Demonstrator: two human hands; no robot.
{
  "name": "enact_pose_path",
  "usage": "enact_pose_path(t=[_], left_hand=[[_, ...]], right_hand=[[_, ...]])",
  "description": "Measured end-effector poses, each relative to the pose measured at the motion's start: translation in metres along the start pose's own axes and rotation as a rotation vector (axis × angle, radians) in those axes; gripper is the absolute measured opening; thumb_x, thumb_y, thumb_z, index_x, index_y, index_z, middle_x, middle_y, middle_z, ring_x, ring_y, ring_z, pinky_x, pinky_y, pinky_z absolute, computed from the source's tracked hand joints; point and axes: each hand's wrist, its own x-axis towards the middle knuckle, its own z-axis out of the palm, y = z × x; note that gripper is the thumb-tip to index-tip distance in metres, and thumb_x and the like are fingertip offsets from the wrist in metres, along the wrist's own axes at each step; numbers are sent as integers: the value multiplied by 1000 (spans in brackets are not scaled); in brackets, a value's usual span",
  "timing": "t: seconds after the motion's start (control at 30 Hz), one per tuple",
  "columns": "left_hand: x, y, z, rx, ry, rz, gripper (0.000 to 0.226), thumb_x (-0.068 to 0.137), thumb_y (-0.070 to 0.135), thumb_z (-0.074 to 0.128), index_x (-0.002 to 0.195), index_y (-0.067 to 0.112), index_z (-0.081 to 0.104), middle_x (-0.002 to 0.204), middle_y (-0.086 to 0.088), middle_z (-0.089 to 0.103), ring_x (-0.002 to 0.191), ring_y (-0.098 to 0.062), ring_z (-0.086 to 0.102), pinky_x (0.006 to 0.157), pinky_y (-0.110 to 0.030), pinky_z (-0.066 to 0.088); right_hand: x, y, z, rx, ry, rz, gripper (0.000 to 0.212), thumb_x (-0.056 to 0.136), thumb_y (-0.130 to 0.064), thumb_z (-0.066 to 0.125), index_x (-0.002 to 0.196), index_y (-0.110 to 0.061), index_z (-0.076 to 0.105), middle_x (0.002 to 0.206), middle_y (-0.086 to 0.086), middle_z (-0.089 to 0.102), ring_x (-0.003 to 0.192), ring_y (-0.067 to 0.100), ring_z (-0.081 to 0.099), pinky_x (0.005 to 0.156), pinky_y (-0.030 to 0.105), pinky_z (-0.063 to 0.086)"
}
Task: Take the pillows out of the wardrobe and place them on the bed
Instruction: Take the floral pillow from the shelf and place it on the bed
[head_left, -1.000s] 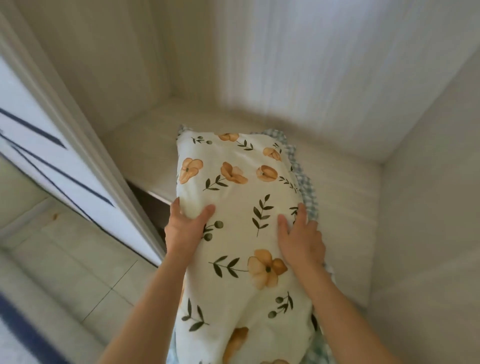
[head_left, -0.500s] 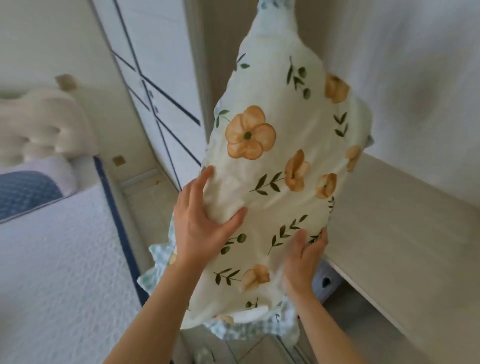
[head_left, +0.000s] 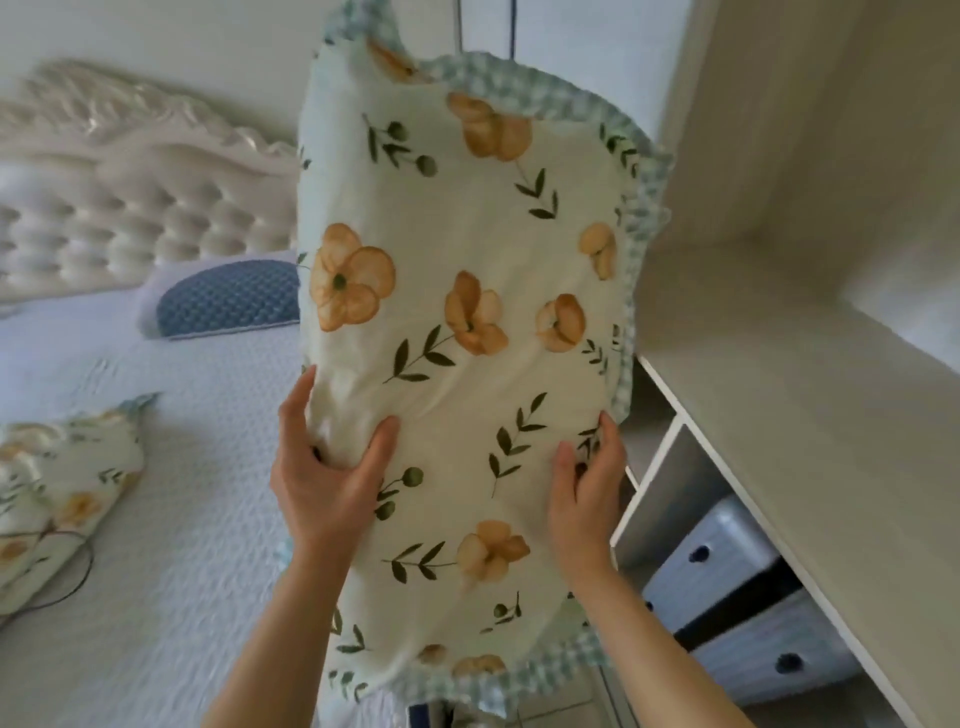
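The wardrobe (head_left: 810, 395) shelf is bare on top, and grey boxes (head_left: 727, 587) sit in the space under it. The pillow (head_left: 467, 338) is up in the air between wardrobe and bed (head_left: 171, 545), with the left hand (head_left: 324, 483) pinching its edge and the right hand (head_left: 584, 499) gripping its other side; half a second ago it was closer to the shelf. A second flowery pillow (head_left: 57, 483) and a blue pillow (head_left: 228, 299) lie on the bed by the headboard (head_left: 130, 208), and the held pillow hides part of the blue one.

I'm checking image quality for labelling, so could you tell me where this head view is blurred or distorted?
Head view: the floral pillow and both hands, left and right, are fairly sharp; the bed and the second floral pillow at the left edge are smeared; wide-angle distortion tilts the wardrobe shelf.
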Motion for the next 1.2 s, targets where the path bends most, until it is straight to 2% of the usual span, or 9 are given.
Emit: enact_pose_path(t=[0.1, 0.23, 0.33, 0.47, 0.57, 0.63, 0.93, 1.1, 1.2], left_hand=[[14, -20, -19, -5, 97, -72, 71, 66, 60, 79, 127, 58, 41, 106, 39, 59, 78, 13, 61, 76, -41, 60], [30, -45, -28, -30, 178, -186, 70, 64, 58, 82, 123, 60, 44, 117, 20, 63, 93, 1, 66, 79, -42, 61], [47, -64, -26, -66, 208, -258, 69, 66, 52, 84, 122, 59, 45, 118, 13, 65, 103, -12, 68, 81, -44, 60], [75, -88, -17, -73, 249, -326, 65, 66, 51, 84, 119, 61, 46, 116, 11, 66, 99, -10, 69, 79, -41, 62], [103, -106, -5, -44, 264, -372, 64, 64, 56, 83, 114, 63, 45, 116, 8, 64, 101, -13, 68, 81, -43, 60], [124, -116, 3, -19, 253, -386, 63, 62, 59, 83, 112, 62, 45, 114, 5, 63, 101, -16, 67, 81, -45, 60], [215, -147, 40, 64, 195, -380, 61, 62, 58, 82, 111, 58, 45, 102, 17, 62, 87, 4, 64, 71, -26, 55], [264, -167, 71, 103, 189, -388, 62, 61, 55, 84, 113, 49, 49, 102, 14, 63, 90, -6, 66, 75, -33, 59], [295, -180, 97, 120, 189, -388, 55, 63, 51, 85, 104, 50, 49, 100, 13, 66, 84, -4, 68, 71, -33, 60]], right_hand=[[4, -5, 30, 7, -132, 14, 59, 95, -47, 47, 146, -29, 23, 130, -15, 33, 117, -18, 35, 89, 8, 36], [16, -5, 65, -33, -241, 21, 59, 93, -50, 50, 144, -34, 23, 125, -10, 36, 109, -11, 42, 73, 2, 42], [30, -4, 93, -110, -265, -21, 53, 95, -43, 49, 142, -37, 26, 128, -2, 39, 110, 5, 44, 82, 14, 42], [54, -1, 131, -196, -333, -38, 52, 96, -39, 48, 143, -32, 26, 132, 6, 39, 115, 21, 48, 92, 39, 49], [76, 5, 162, -227, -377, -26, 54, 96, -35, 50, 144, -26, 26, 132, 9, 39, 115, 23, 47, 92, 45, 50], [90, 11, 184, -238, -391, 5, 56, 96, -36, 50, 145, -25, 26, 133, 9, 38, 115, 25, 48, 92, 45, 50], [144, 41, 270, -213, -415, 161, 61, 94, -41, 50, 146, -27, 22, 137, 8, 34, 117, 20, 43, 94, 40, 45], [182, 62, 309, -195, -408, 173, 57, 95, -37, 49, 145, -27, 24, 137, 3, 36, 103, -4, 30, 82, 20, 33], [211, 77, 335, -172, -407, 211, 53, 96, -34, 46, 144, -28, 24, 136, 1, 35, 104, -6, 28, 89, 24, 29]])
